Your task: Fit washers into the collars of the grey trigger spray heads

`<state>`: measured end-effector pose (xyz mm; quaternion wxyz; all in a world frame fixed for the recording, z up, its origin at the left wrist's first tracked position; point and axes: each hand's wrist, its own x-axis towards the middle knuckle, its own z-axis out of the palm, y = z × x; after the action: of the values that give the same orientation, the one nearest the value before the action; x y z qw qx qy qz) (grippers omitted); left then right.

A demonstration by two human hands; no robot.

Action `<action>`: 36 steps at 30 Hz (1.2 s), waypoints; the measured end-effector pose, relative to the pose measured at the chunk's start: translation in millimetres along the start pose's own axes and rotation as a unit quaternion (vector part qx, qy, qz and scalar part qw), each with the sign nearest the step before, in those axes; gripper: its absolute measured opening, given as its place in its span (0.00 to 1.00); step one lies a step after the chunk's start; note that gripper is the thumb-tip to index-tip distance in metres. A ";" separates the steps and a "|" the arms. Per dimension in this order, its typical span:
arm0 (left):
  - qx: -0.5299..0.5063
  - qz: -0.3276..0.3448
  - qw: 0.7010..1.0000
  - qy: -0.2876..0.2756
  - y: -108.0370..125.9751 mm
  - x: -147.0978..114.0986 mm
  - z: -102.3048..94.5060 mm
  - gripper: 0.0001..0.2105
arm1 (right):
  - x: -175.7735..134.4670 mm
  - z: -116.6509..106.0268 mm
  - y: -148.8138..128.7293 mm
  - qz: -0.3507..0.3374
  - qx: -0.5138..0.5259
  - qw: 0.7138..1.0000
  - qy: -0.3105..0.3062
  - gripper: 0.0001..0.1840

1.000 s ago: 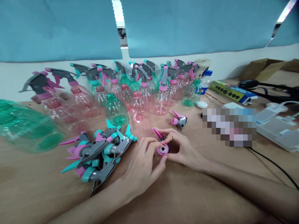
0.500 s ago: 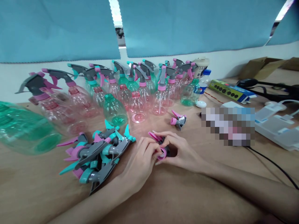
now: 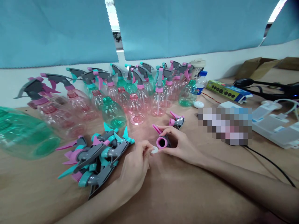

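My right hand [image 3: 181, 144] grips a grey and pink spray head [image 3: 161, 142], its pink collar facing me with a dark opening. Between the thumb and fingers of my left hand [image 3: 137, 161] is a small round white disc [image 3: 154, 150], just left of the collar and apart from it. A heap of grey spray heads with teal and pink parts [image 3: 98, 155] lies left of my left hand. Beyond my right hand, another pink and grey spray head [image 3: 177, 119] rests on the table.
Several pink and green bottles, many with spray heads on, stand along the back; a pink one [image 3: 136, 112] is open-topped. A large green bottle [image 3: 25, 133] lies at left. On the right are a Pepsi bottle [image 3: 201, 82], a box [image 3: 229, 91], a clear plastic organiser [image 3: 277, 124] and a black cable.
My left hand has drawn back to the left from the spray head's collar, with the white disc now showing in its fingers. The collar's opening has come into view.
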<state>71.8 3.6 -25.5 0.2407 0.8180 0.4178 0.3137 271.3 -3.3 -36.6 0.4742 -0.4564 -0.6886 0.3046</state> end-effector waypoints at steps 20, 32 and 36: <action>-0.050 -0.107 0.993 -0.031 7.5 5.5 -5.9 0.11 | 0.9 2.0 -1.6 0.007 0.008 1.000 0.012 0.25; -0.212 -0.120 0.970 -0.004 -4.4 11.2 -1.3 0.11 | -0.4 2.3 -1.8 0.000 0.012 1.000 0.002 0.25; -0.194 -0.096 0.976 -0.007 -6.2 9.5 -2.0 0.10 | -0.7 2.3 -2.1 -0.006 0.008 1.000 0.003 0.25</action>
<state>71.4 15.1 -25.2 0.4269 0.7139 0.4237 0.3585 268.5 -4.8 -36.0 0.4819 -0.4496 -0.6871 0.3058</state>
